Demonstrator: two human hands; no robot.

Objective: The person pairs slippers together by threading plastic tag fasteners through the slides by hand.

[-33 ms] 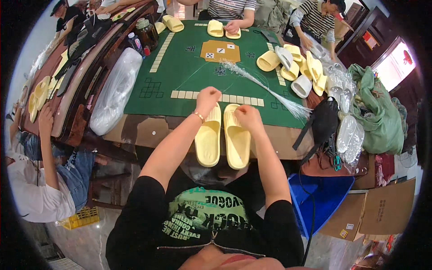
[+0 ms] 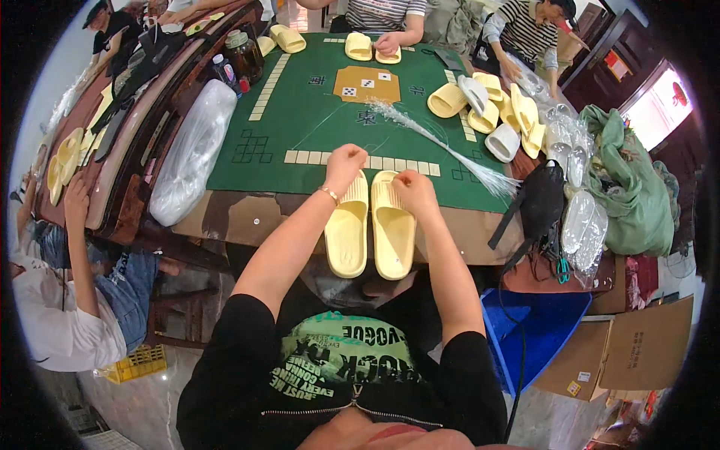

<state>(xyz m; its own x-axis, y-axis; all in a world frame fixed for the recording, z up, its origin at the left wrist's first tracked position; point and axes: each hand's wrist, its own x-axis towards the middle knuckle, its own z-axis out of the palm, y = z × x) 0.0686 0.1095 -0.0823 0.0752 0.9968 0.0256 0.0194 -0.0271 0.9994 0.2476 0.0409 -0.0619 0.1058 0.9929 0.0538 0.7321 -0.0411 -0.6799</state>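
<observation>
A pair of pale yellow slippers lies at the table's near edge, toes away from me and heels jutting past the edge. My left hand [image 2: 346,168] is closed in a pinch above the ribbed strap of the left slipper [image 2: 346,240]. On the strap of the right slipper [image 2: 394,234] rests my right hand [image 2: 413,190], its fingers drawn together at the outer side. Whatever either pinch holds is too fine or hidden to make out. Beyond them a bundle of thin clear plastic strands [image 2: 481,175] lies slantwise across the green mat [image 2: 277,139], with a few loose strands near my left hand.
Yellow and white slippers [image 2: 484,116] are heaped at the right, beside a black bag [image 2: 540,199] and plastic-wrapped packs [image 2: 583,232]. A wrapped bundle [image 2: 195,150] lies at the left edge. Opposite, a person's hand [image 2: 388,45] touches a slipper. A blue bin [image 2: 529,337] stands low right.
The right slipper has shifted slightly left, nearer to the left one. Both hands stay nearly in place, still pinched.
</observation>
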